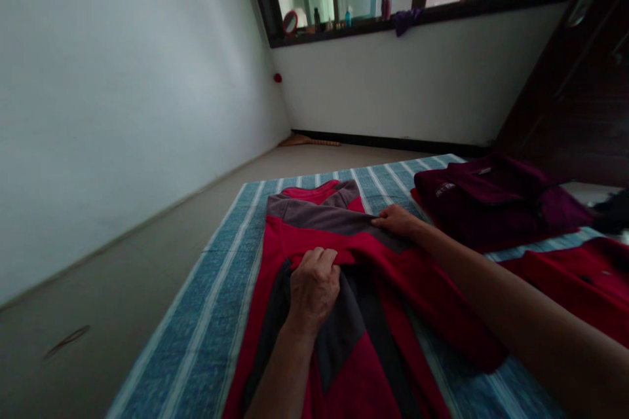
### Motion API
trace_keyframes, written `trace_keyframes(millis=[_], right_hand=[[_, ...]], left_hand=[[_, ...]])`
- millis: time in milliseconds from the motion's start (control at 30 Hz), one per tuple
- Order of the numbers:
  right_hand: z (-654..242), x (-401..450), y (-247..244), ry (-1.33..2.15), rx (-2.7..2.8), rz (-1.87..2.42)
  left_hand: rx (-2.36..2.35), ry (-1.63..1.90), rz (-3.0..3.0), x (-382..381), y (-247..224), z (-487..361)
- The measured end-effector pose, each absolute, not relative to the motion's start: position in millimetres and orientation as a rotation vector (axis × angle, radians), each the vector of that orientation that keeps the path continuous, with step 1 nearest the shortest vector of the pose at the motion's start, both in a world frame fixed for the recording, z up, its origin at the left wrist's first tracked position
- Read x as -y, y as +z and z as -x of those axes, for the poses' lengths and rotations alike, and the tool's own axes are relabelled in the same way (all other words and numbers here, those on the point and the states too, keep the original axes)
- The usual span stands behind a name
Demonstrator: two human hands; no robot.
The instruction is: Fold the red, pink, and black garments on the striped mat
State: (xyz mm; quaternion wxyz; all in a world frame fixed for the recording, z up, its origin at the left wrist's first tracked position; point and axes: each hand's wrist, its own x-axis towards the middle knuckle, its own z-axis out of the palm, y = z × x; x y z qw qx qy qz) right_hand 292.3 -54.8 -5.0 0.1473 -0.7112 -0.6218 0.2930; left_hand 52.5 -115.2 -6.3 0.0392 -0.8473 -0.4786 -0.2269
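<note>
A red and grey jacket [319,229] lies on a blue striped cloth [221,281], its collar toward the far edge and one sleeve stretched to the right. My left hand [315,281] is closed on a fold of the red fabric near the jacket's middle. Farther up and to the right, my right hand [394,219] pinches the grey upper part near the shoulder. The fingertips of both hands are partly hidden in the fabric.
Folded dark purple clothing [481,200] rests at the right on the cloth, with a red garment [580,281] nearer. A wall [122,91] rises at the left. Bottles and a round mirror [290,22] stand on the windowsill. A thin loop [67,342] lies on the floor.
</note>
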Motion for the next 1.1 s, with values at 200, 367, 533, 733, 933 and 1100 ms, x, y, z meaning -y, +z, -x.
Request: trace_keyframes(millis=[200, 367, 533, 733, 933, 1100], right_hand=[[-294.0, 63.0, -4.3, 0.789, 1.786, 2.098], [-303.9, 84.0, -3.1, 0.790, 1.770, 2.132], [-308.4, 90.1, -8.4, 0.784, 1.734, 2.122], [-310.6, 88.0, -13.9, 0.819, 1.693, 2.079], [-323.0, 111.8, -14.8, 0.754, 1.674, 2.088], [-329.8, 132.1, -24.9, 0.784, 1.612, 2.106]], left_hand=[[1.490, -0.631, 2.592, 117.6, -4.3, -54.7], [1.458, -0.635, 2.592, 120.7, -2.1, -56.6], [1.468, -0.685, 2.601, 121.6, -4.0, -57.1], [1.471, -0.692, 2.641, 123.3, -5.6, -57.7], [1.461, -0.596, 2.647, 126.8, 1.0, -60.1], [1.438, -0.609, 2.640, 126.0, 0.8, -60.5]])
